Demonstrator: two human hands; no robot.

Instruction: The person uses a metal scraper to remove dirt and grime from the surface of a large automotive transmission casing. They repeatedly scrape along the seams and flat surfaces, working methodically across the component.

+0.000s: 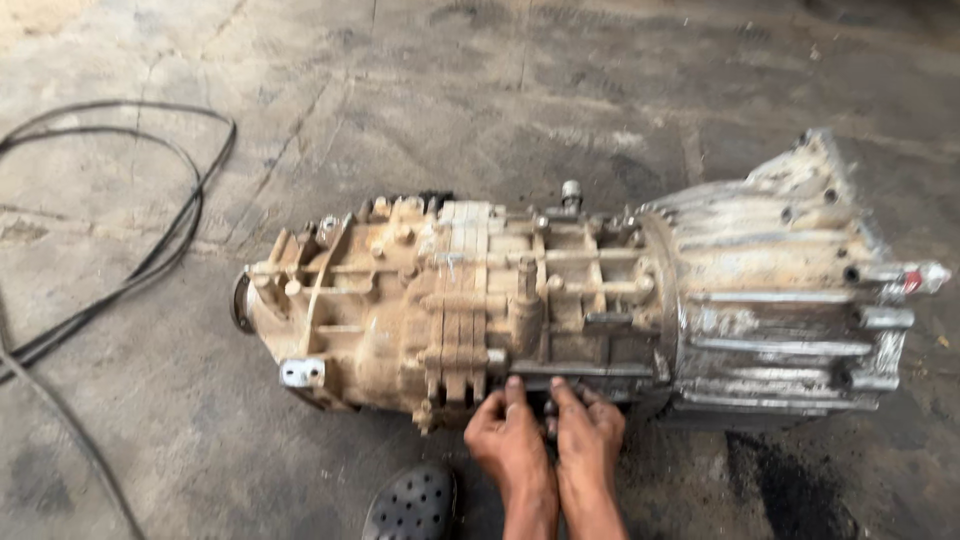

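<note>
Head view looks down on a large, dirt-caked gearbox (560, 310) lying on its side on the stained concrete floor (420, 110), its wide silver bell housing (790, 290) to the right and the narrower tan end to the left. Both hands work side by side at the lower edge of the casing near its middle: the left hand (508, 432) and the right hand (588, 430) touch each other, fingers curled forward onto the underside seam, though whether they pinch a small part there I cannot tell. The casing looks whole, with its bolts and top fittings in place, so the work seems to be at an early stage, with nothing visibly removed. A black perforated sandal (412, 503) sits just left of the wrists, and black cables (150, 250) loop across the floor well to the left.
</note>
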